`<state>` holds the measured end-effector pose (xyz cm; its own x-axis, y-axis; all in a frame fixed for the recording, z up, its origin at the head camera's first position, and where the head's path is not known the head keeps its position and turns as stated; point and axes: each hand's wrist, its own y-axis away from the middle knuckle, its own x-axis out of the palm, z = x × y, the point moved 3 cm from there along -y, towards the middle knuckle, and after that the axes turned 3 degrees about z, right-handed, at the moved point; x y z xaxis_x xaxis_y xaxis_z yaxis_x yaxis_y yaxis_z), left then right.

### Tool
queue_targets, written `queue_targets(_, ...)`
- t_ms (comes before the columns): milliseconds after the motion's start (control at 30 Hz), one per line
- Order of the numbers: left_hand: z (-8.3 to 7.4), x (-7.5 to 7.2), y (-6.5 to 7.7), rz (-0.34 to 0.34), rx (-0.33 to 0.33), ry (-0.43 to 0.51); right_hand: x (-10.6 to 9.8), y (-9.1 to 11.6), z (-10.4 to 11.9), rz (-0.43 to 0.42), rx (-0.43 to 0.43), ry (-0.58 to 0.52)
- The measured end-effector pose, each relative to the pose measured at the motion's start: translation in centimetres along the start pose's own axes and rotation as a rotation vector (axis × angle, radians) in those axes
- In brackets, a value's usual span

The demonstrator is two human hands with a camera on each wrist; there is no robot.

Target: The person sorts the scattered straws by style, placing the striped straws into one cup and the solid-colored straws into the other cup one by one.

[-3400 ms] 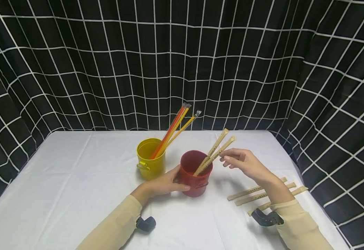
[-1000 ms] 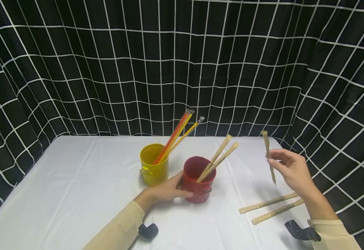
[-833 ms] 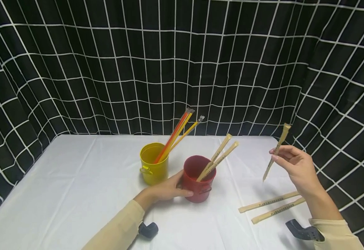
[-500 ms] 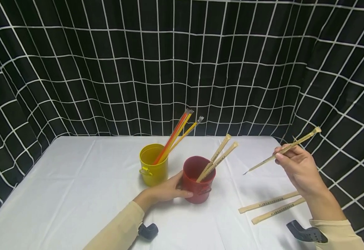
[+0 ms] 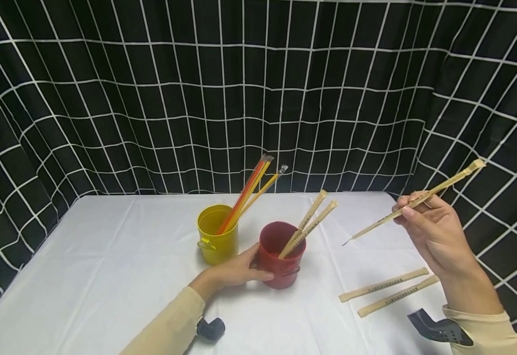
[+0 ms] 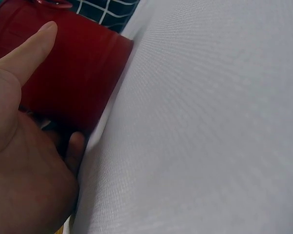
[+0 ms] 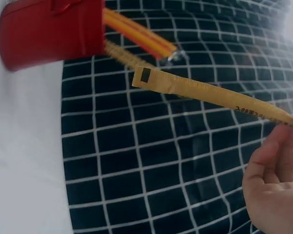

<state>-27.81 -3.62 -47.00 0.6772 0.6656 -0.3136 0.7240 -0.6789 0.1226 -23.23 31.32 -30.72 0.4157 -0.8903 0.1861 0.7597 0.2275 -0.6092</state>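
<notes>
My left hand (image 5: 236,270) holds the side of a small red bucket (image 5: 280,268), thumb lying along its wall in the left wrist view. Two straws in brown paper wrappers (image 5: 313,223) lean out of that bucket to the right. Raised above the table on the right, my right hand (image 5: 440,241) pinches another paper-wrapped straw (image 5: 453,181) between thumb and fingers. That straw slants, its thin lower end pointing left towards the red bucket. Below it on the cloth lie two more wrapped straws (image 5: 384,285), side by side. In the right wrist view the held straw (image 7: 205,90) shows printed letters.
Behind the left hand stands a yellow bucket (image 5: 216,246) with several orange and yellow sticks (image 5: 249,190) in clear wrappers leaning right. White cloth (image 5: 120,276) covers the table. A black curtain with a white grid (image 5: 245,98) hangs around the back and sides.
My right hand has moved right and lifted one wrapped straw off the table. It has tilted the straw from near upright to slanting, top end rightwards. My left hand still holds the red bucket.
</notes>
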Motion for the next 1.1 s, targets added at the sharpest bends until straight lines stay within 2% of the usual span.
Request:
queue_targets(100, 0.1, 0.1, 0.0, 0.0, -0.005, 0.001, 0.9, -0.6, -0.1, 0.015, -0.032, -0.045)
queue_targets(267, 0.4, 0.1, -0.1, -0.004, 0.022, 0.009, 3.0, -1.9, -0.3, 0.042, -0.076, -0.096)
queue_targets(500, 0.5, -0.1, -0.2, 0.004, 0.02, 0.001, 4.7, -2.4, -1.2, 0.003, -0.103, -0.106)
queue_targets(733, 0.0, -0.3, -0.4, 0.002, 0.01, 0.004, 4.8, -2.3, -1.9, -0.038, -0.073, -0.058)
queue_targets(1100, 0.1, 0.0, -0.1, 0.001, -0.005, 0.019, 5.5, -1.9, -3.4, -0.099, -0.002, 0.002)
